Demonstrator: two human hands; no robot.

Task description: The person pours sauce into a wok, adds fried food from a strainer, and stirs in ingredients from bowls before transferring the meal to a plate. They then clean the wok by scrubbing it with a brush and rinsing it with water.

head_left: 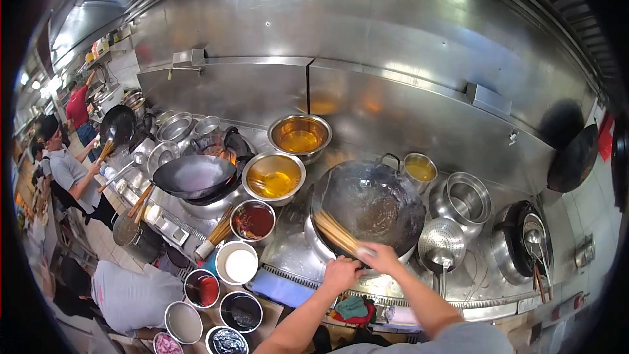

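Note:
My right hand is closed round the end of a bamboo brush, whose bristles reach into a large dark wok. Some liquid shows in the wok, with haze above it. At the wok's near rim is my left hand, its fingers bent over the edge beside the brush's end; a cloth or anything else in it cannot be made out. A perforated ladle lies just right of the wok. To its left stand a steel bowl of yellow oil and a bowl of red sauce.
A second wok sits on a burner at left, flames behind it. Another oil bowl stands at the back. Several sauce tubs, one white, line the front left. Co-workers stand at left. Steel pots are at right.

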